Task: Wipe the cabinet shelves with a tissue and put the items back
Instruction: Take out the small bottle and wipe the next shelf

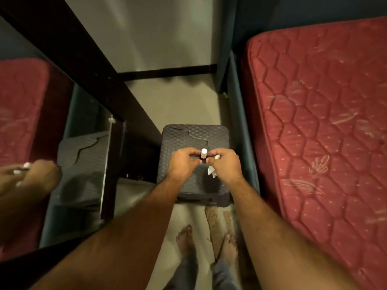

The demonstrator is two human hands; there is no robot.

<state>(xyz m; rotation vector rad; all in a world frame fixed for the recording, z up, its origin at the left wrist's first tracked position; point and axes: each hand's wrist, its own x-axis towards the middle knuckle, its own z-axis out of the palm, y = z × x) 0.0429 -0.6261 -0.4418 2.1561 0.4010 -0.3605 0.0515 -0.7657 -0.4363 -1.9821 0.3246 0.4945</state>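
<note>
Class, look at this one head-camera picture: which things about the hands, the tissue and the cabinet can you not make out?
- Small white-capped item: its body is hidden between the left hand and right hand.
- Tissue: mostly covered by the right hand.
- Cabinet shelves: too dark to see.
- Stool: near part hidden by the forearms.

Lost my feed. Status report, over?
Left hand and right hand together hold a small white-capped bottle. Tissue under right hand. Both above cracked dark stool. Nothing blocking.

Dim beige floor [184, 101], red quilted mattress [324, 122] right, mirror [41, 122] left.
</note>
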